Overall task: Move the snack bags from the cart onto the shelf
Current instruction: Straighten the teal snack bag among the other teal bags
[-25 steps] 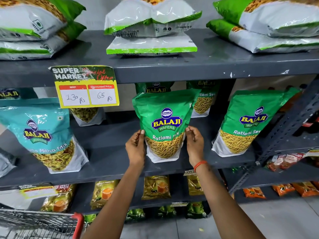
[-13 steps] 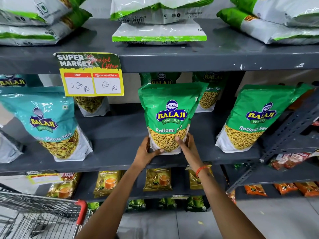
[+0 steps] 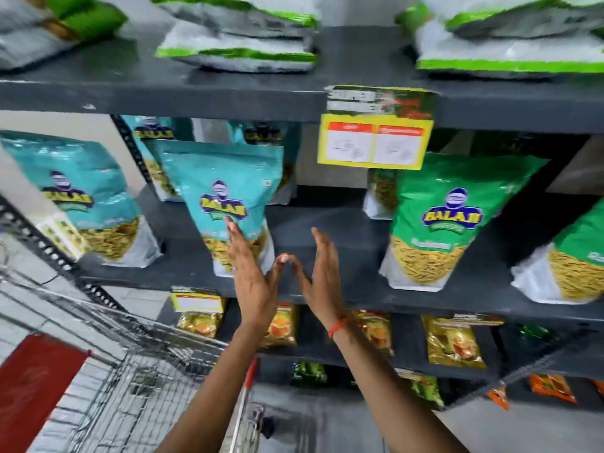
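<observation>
- Left hand (image 3: 251,282) flat, fingers straight, empty, fingertips overlapping teal foil snack bag (image 3: 225,204).
- Right hand (image 3: 323,276) flat, empty.
- Green foil snack bag (image 3: 447,220) upright near front edge of dark grey metal shelf (image 3: 327,289).
- Wire cart (image 3: 130,371) below left.

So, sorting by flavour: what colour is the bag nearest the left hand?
Teal bag, head view.

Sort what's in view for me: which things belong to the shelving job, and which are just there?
Job:
- green Balaji bag, standing on the middle shelf
- cart, lower left
- left hand and right hand, both open, holding nothing

Just there:
- teal Balaji bags
- price tag
- flat white-green bags on top
- gold packets below
</observation>
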The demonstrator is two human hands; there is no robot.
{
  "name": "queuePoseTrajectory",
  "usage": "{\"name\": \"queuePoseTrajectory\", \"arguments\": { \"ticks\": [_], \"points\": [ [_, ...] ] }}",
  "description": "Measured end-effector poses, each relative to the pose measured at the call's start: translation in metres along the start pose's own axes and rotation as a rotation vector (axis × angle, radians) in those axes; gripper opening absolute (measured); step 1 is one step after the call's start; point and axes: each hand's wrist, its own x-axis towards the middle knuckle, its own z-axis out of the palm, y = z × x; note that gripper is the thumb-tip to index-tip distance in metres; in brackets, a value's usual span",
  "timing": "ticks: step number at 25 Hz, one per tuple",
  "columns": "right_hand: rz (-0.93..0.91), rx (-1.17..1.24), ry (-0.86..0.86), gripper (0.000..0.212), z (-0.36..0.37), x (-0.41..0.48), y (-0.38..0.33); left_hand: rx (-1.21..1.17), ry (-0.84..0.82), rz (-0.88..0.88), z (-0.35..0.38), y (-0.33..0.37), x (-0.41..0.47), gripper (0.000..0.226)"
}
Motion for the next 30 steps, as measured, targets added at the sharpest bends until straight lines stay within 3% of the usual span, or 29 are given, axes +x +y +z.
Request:
{"name": "queuePoseTrajectory", "arguments": {
  "ticks": [2,4,8,12,15,17,19,24,30],
  "points": [
    [0.176,0.049,-0.211,0.084,0.038,0.012,-0.005,0.003,0.007,-0.132,-0.044,-0.05,0.016,0.098],
    [0.326,0.13,-0.323,0.097,0.061,0.025,-0.005,0.035,-0.142,-0.298,-0.074,-0.095,0.035,0.105],
    [0.348,0.285,-0.349,0.094,0.082,0.035,0.003,0.021,-0.506,-0.37,-0.088,-0.137,0.061,0.08],
    [0.353,0.333,-0.33,0.091,0.077,0.035,0.009,0.024,-0.535,-0.381,-0.076,-0.136,0.061,0.062],
    [0.393,0.366,-0.325,0.065,0.065,0.038,-0.001,-0.19,-0.437,-0.426,-0.079,-0.125,0.062,0.048],
    [0.362,0.468,-0.169,0.042,0.061,0.042,-0.013,-0.449,-0.267,-0.511,-0.081,-0.113,0.073,0.038],
    [0.344,0.52,0.014,0.034,0.06,0.048,-0.021,-0.633,-0.141,-0.59,-0.078,-0.1,0.088,0.031],
    [0.252,0.392,0.147,0.018,0.055,0.064,-0.033,-0.561,0.003,-0.684,-0.068,-0.081,0.105,0.026],
    [0.252,0.382,0.048,0.024,0.055,0.063,-0.033,-0.521,0.072,-0.699,-0.062,-0.078,0.106,0.018]
  ]
}}
